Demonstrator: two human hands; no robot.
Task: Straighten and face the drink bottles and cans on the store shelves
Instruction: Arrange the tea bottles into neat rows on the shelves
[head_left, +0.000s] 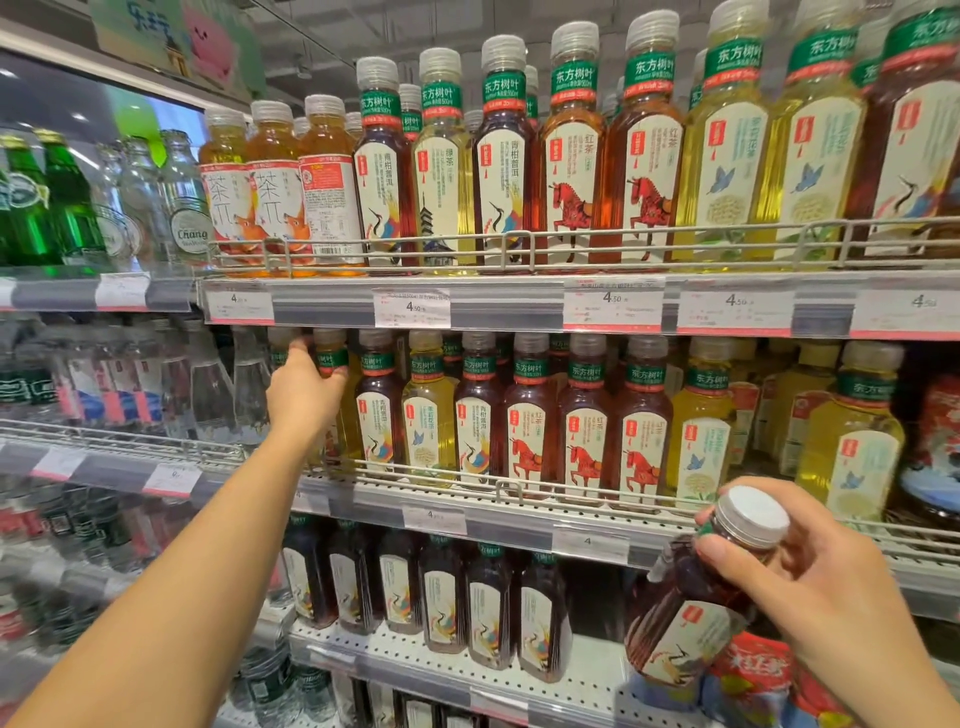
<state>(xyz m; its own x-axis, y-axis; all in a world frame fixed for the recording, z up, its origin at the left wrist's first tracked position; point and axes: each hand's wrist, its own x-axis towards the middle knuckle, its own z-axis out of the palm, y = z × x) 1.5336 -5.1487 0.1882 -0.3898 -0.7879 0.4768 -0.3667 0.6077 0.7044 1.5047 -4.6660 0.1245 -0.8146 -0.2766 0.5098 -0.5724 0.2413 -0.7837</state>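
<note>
- My left hand (306, 392) reaches to the middle shelf (467, 493) and curls round the neck of a yellow tea bottle (332, 374) at the left end of the front row, behind the wire rail.
- My right hand (826, 582) holds a dark tea bottle (680, 618) off the shelf, tilted, fingers wrapped just under its white cap (753, 514).
- More tea bottles (582, 426) stand upright in the same row, labels facing out.
- The upper shelf (519, 306) carries price tags (413, 307) along its front edge.
</note>
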